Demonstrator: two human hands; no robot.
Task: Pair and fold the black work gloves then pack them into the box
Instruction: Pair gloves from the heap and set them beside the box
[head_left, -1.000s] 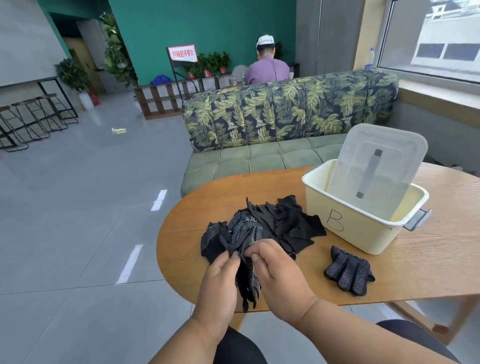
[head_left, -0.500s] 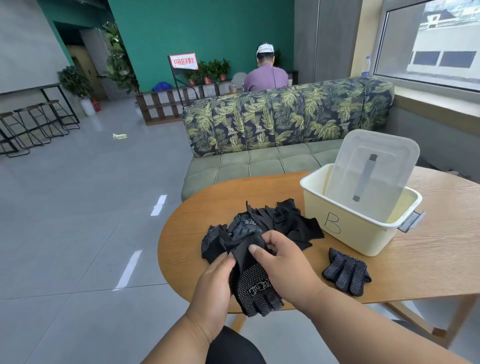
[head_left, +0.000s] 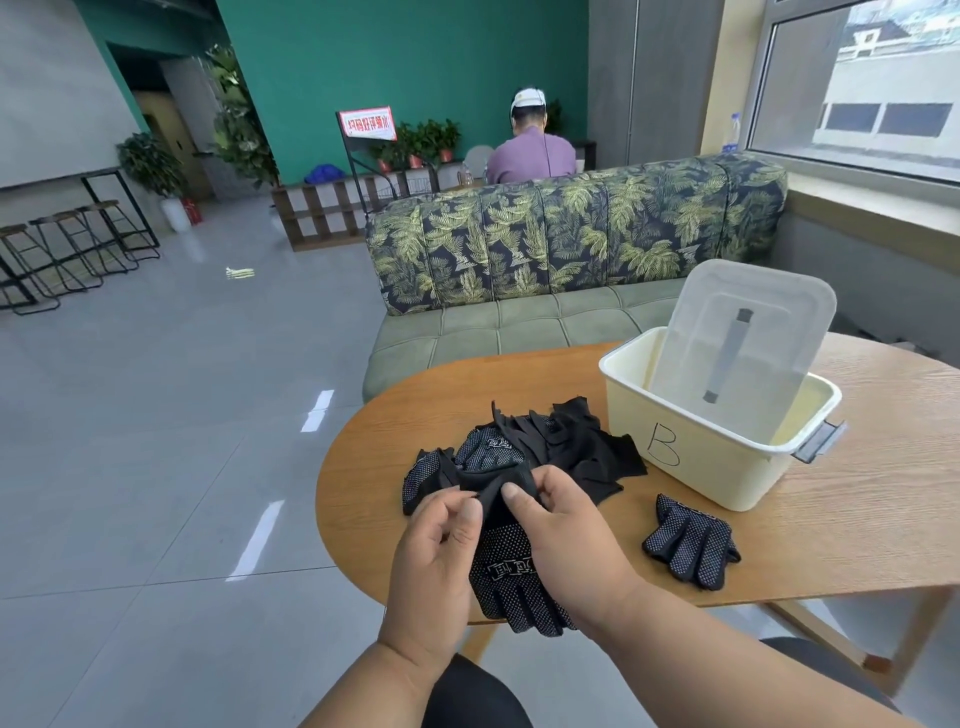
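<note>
Between the two hands, at the near edge of the counter (head_left: 857, 525), hangs a black dotted glove (head_left: 511, 577). The left hand (head_left: 434, 561) has a tight grip on the glove's cuff, thumb and first finger pinching the plain black cloth at the top. The right hand (head_left: 566, 530) also holds the cuff, with its thumb pressed on the front and its fingers curled behind. A second ago the glove was a thin twisted strip between the hands. Now it hangs flat and open, dotted side facing up, with a white logo showing and the fingers pointing down past the counter edge. I think this means the glove is smoothed out and ready to be matched with a partner. It may be two gloves laid together, but I cannot tell. Just behind the hands sits the pile of black gloves (head_left: 550, 452), all jumbled, so much is left to pair. To the right lies a folded pair of gloves (head_left: 691, 551), done but not packed yet. Past it stands the cream box (head_left: 691, 457) marked B, with its clear lid (head_left: 748, 338) leaning inside. No gloves show in the box. The view has also tipped down a bit since before, so the box and sofa (head_left: 545, 260) sit lower in the picture.
</note>
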